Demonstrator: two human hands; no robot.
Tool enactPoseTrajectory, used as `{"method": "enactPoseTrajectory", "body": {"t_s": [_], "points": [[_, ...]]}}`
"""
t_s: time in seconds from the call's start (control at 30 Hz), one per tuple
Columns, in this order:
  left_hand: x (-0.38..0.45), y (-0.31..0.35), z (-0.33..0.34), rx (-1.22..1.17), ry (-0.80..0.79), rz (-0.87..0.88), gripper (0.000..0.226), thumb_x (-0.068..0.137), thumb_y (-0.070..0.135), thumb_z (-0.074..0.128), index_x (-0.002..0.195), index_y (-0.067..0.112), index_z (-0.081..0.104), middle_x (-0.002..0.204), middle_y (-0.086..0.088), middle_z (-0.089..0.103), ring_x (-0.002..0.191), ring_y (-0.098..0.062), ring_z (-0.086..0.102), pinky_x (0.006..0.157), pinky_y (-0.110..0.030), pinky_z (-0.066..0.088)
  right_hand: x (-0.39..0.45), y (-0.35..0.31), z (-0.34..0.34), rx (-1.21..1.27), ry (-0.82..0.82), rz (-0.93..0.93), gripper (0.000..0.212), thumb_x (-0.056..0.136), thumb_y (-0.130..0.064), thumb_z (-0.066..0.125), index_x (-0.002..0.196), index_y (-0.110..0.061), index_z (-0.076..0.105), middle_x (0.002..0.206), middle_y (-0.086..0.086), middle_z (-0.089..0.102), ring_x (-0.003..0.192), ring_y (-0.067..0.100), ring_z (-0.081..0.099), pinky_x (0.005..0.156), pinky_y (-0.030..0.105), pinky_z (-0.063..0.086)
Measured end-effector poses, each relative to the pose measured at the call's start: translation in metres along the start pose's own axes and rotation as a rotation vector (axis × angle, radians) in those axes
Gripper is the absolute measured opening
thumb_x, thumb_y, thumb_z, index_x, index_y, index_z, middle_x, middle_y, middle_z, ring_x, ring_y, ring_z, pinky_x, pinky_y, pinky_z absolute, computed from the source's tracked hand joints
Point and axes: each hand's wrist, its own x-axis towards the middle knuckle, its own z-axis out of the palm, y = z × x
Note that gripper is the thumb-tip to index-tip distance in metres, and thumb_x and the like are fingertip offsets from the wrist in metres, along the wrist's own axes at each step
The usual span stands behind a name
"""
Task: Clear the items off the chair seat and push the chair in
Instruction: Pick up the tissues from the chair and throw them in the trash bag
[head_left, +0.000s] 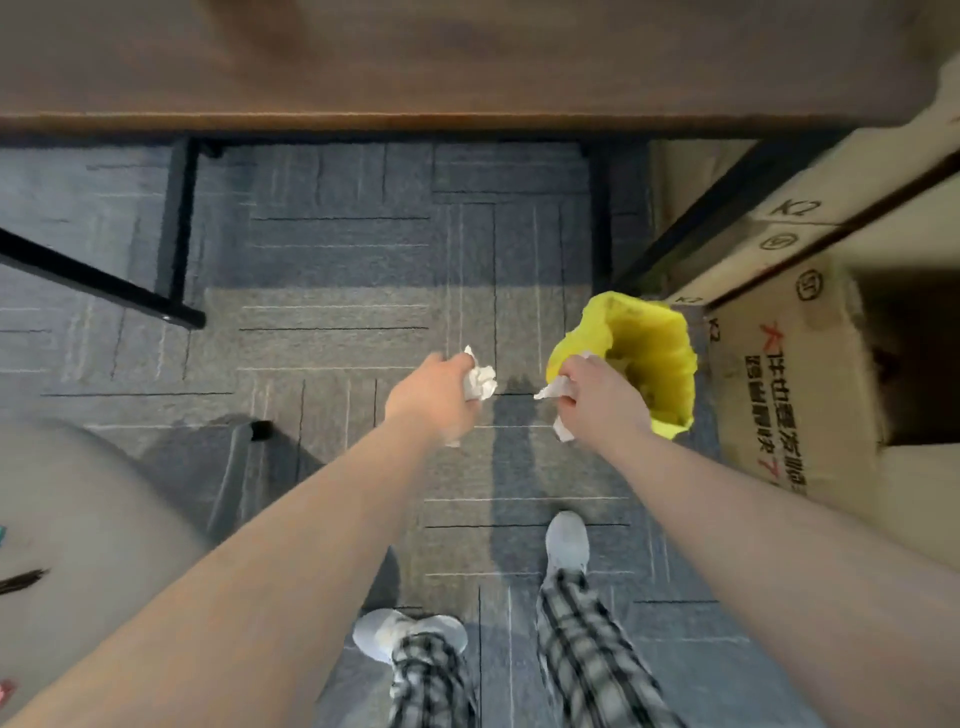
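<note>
My left hand (434, 397) is shut on a crumpled white paper ball (480, 383), held over the grey carpet. My right hand (597, 397) grips another crumpled white paper (555, 388) right at the left rim of a bin lined with a yellow bag (657, 353). The grey chair seat (78, 519) shows blurred at the lower left, with small coloured items at its far left edge. Its base leg with a black caster (261, 430) pokes out toward the middle.
A brown wooden desk (467, 62) spans the top, with black metal legs (176, 223) below it. Cardboard boxes (779, 374) stand to the right of the bin. My two feet in grey shoes (569, 540) stand on the carpet.
</note>
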Motion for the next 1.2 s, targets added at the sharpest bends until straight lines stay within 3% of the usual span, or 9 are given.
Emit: {"method": "enactPoseTrajectory", "body": {"t_s": [0.33,0.5,0.67,0.8,0.9,0.97,1.1,1.2], "points": [[0.085,0.149,0.09,-0.004,-0.108,0.102,0.034,0.089,0.034,0.052,0.118,0.017,0.048,0.122,-0.014,0.054,0.111,-0.037,0.057,0.088,-0.043,0.049,0.03,0.175,-0.006,0.224,0.054,0.293,0.022,0.089,-0.011,0.048,0.109,-0.007,0.056,0.116,0.016,0.054,0.094,0.038,0.057,0.067,0.037,0.045],[0.133,0.186,0.13,-0.069,-0.145,0.047,0.041,0.087,0.034,0.053,0.124,0.021,0.045,0.119,-0.013,0.059,0.095,-0.039,0.065,0.081,-0.043,0.055,0.057,0.223,0.014,0.339,0.097,0.341,0.025,0.089,-0.014,0.052,0.113,-0.006,0.056,0.115,0.015,0.056,0.097,0.037,0.057,0.074,0.041,0.049],[0.175,0.208,0.164,-0.128,-0.153,0.009,0.049,0.083,0.036,0.057,0.128,0.022,0.044,0.12,-0.013,0.058,0.098,-0.04,0.064,0.082,-0.045,0.056,0.092,0.249,0.038,0.486,0.109,0.355,0.029,0.088,-0.021,0.055,0.116,-0.013,0.054,0.114,0.014,0.059,0.097,0.036,0.059,0.072,0.038,0.049],[0.202,0.216,0.182,-0.164,-0.114,-0.04,0.053,0.084,0.036,0.062,0.131,0.017,0.045,0.131,-0.013,0.043,0.105,-0.039,0.06,0.084,-0.041,0.054,0.115,0.261,0.055,0.584,0.086,0.404,0.037,0.087,-0.023,0.056,0.123,-0.017,0.051,0.12,0.013,0.056,0.099,0.035,0.059,0.073,0.034,0.045],[0.217,0.223,0.191,-0.218,-0.109,-0.092,0.059,0.083,0.044,0.062,0.132,0.017,0.043,0.132,-0.013,0.038,0.099,-0.04,0.064,0.083,-0.042,0.056,0.128,0.267,0.062,0.628,0.058,0.454,0.039,0.089,-0.026,0.057,0.126,-0.02,0.049,0.124,0.011,0.054,0.103,0.032,0.058,0.073,0.032,0.044],[0.224,0.227,0.195,-0.293,-0.089,-0.14,0.065,0.08,0.049,0.064,0.132,0.018,0.043,0.134,-0.012,0.037,0.098,-0.04,0.065,0.084,-0.046,0.057,0.135,0.269,0.065,0.698,0.045,0.473,0.04,0.09,-0.028,0.056,0.128,-0.021,0.047,0.126,0.011,0.053,0.102,0.032,0.059,0.075,0.036,0.05],[0.234,0.234,0.202,-0.398,-0.062,-0.207,0.068,0.081,0.048,0.065,0.137,0.019,0.039,0.14,-0.01,0.035,0.117,-0.034,0.053,0.087,-0.035,0.048,0.142,0.268,0.063,0.846,0.022,0.544,0.041,0.093,-0.037,0.051,0.131,-0.023,0.044,0.134,0.01,0.047,0.107,0.033,0.058,0.084,0.052,0.056],[0.235,0.239,0.202,-0.492,-0.056,-0.24,0.075,0.082,0.049,0.064,0.144,0.024,0.031,0.146,-0.008,0.032,0.13,-0.034,0.043,0.101,-0.044,0.042,0.144,0.268,0.059,0.859,0.014,0.558,0.044,0.097,-0.042,0.043,0.135,-0.021,0.042,0.135,0.011,0.047,0.102,0.031,0.057,0.083,0.053,0.057]]}}
